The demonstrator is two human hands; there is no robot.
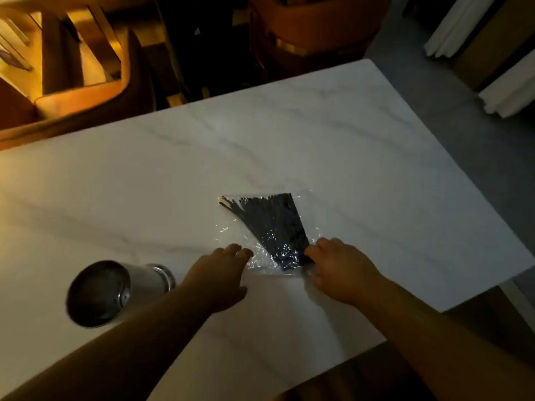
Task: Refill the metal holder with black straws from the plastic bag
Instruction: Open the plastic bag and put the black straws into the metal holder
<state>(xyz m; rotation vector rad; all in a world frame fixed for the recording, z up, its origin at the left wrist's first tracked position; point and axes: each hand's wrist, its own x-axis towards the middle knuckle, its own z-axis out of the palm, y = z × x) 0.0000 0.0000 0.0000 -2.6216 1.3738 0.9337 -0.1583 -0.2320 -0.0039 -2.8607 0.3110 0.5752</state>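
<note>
- Black straws (pixel 270 224) lie inside a clear plastic bag (pixel 231 230), flat on the white marble table (pixel 376 169); they fan out at the bag's far end and bunch together at its near end.
- Right hand (pixel 338 270) rests at the bag's near right corner; fingers curled onto the bunched straw ends through the plastic, thumb side touching the straws. Whether it truly pinches them cannot be told.
- Left hand (pixel 223 273) lies palm down at the bag's near left corner, fingers (pixel 240 250) close together, tips on the plastic.
- Metal holder (pixel 110 290) sits left of the bag, well apart, just beside the left forearm; tilted toward the camera, dark inside, no straws visible in it.
- Orange chairs (pixel 86 96) stand beyond the table's far edge from the bag.
</note>
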